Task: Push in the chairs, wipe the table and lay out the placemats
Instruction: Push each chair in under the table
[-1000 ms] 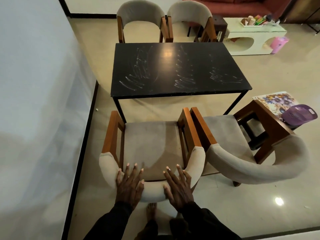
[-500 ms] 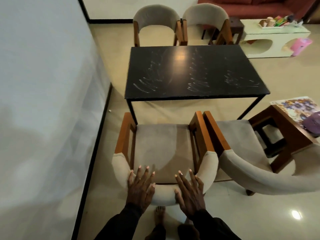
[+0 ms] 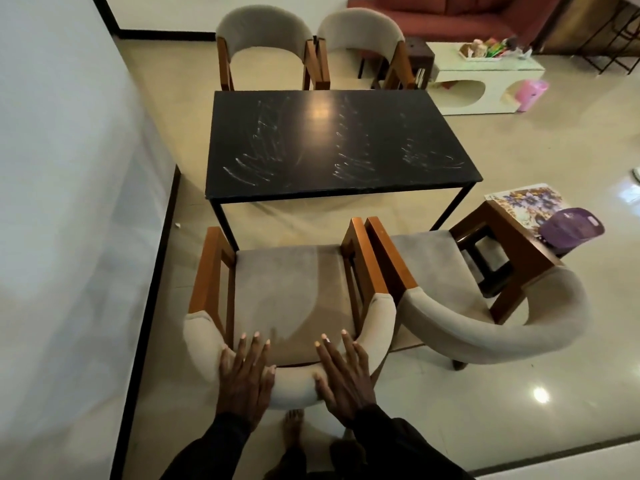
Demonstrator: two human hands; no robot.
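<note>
A black table (image 3: pixel 332 147) with white smears stands in the middle. Just in front of me is a grey chair with wooden arms (image 3: pixel 287 296), its seat a short way back from the table's near edge. My left hand (image 3: pixel 246 372) and my right hand (image 3: pixel 343 372) lie flat on its curved padded backrest, fingers straight and spread. A second grey chair (image 3: pixel 485 327) stands to its right, turned at an angle. Two more chairs (image 3: pixel 266 39) (image 3: pixel 360 32) stand at the far side. A floral placemat (image 3: pixel 526 202) lies on a wooden stool (image 3: pixel 512 244) at the right.
A white wall (image 3: pixel 69 202) with a dark skirting runs close along the left. A purple object (image 3: pixel 571 228) rests on the placemat. Behind are a white low table (image 3: pixel 485 81), a pink bin (image 3: pixel 530 93) and a red sofa (image 3: pixel 467 12). My bare feet show under the chair.
The chair under my hands has shifted slightly toward the table, and the view has swung to the left. Both hands stay flat on the backrest.
</note>
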